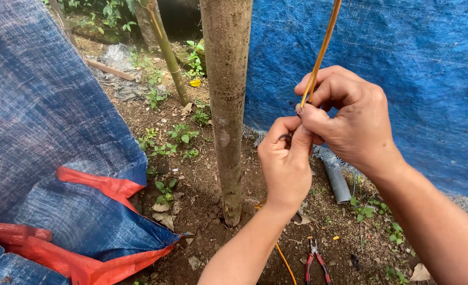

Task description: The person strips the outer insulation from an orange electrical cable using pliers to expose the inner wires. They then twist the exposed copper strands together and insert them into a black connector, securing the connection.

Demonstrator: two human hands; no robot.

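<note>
Right hand and left hand pinching thin yellow cord, taut, rising upward

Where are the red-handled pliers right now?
In the head view, the red-handled pliers lie on the bare soil near the bottom edge, right of centre, just right of the yellow cord on the ground and below the person's left hand.

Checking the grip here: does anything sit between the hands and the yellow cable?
Nothing visible does. The right hand and left hand both pinch the yellow cable directly; the trunk stands to their left, apart.
</note>
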